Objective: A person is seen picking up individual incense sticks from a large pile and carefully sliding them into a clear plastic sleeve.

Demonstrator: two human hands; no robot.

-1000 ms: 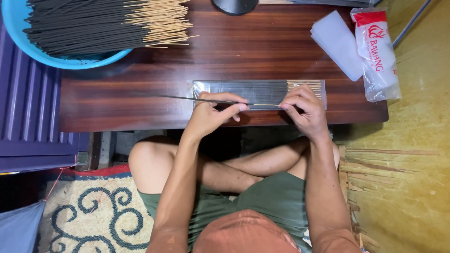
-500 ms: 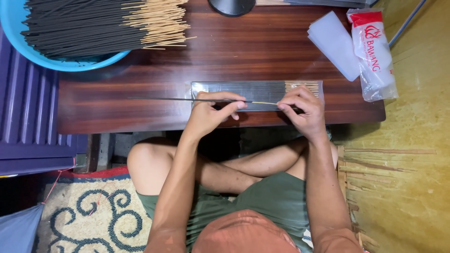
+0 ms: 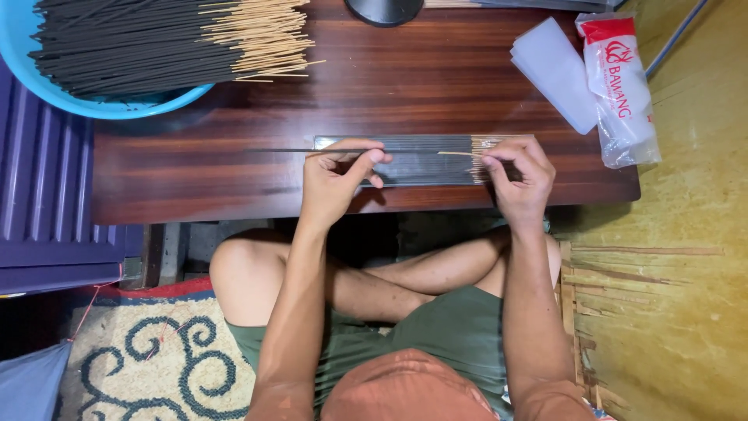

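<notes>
1. Dark, glossy wood with a streaked grain makes up the low table [image 3: 436, 78]; on it, near the front edge, lies a flat clear plastic sleeve [image 3: 421, 160] packed with thin black incense sticks whose pale bare ends bunch at its right end.
2. A round blue plastic basin [image 3: 47, 74] at the far left corner holds a thick heap of loose sticks [image 3: 171, 39], black along the coated part and straw-coloured at the bare ends, which fan out to the right.
3. At the far right lie a stack of frosted empty sleeves [image 3: 555, 70] and a clear bag with a red top [image 3: 623, 93], just beside each other.
4. The left hand [image 3: 335, 183] is curled, thumb and fingertips pinching a single stick [image 3: 296, 150] over the sleeve's left part.
5. The right hand [image 3: 518, 179] is closed in a loose fist on the sleeve's right end, fingertips pressed at the bare stick ends; whether it also pinches the single stick cannot be told.
6. The single stick lies level, its long axis running left to right along the sleeve, the black end jutting left past the sleeve's edge and the pale end toward the right hand.
</notes>
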